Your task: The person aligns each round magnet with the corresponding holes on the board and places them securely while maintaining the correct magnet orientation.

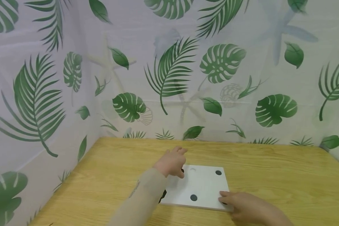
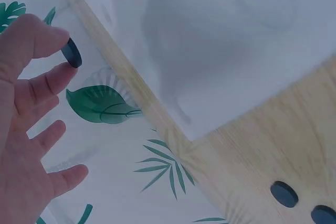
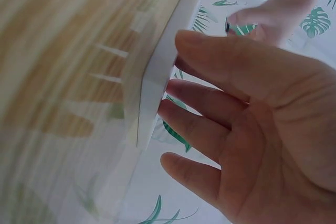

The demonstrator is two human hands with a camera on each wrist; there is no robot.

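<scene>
In the left wrist view my left hand (image 2: 37,108) pinches a small black disc (image 2: 72,53) between thumb and index finger, its other fingers spread. The head view has this hand (image 1: 173,161) over the far left corner of a white rectangular board (image 1: 206,185) lying flat. My right hand (image 1: 244,204) rests at the board's near right corner, fingertips touching it. Seen from the right wrist, that hand's fingers (image 3: 199,116) are mostly straight beside the board's edge (image 3: 152,72). Black discs lie on the board, one at the far right (image 1: 218,172) and one near the front (image 1: 193,197).
A wood-grain table (image 1: 271,172) carries the board. Two black discs, one of them nearer the board (image 2: 284,194), lie on the wood in the left wrist view. Behind and left hangs a white leaf-print curtain (image 1: 243,116). A dark item (image 1: 162,196) by the left sleeve is partly hidden.
</scene>
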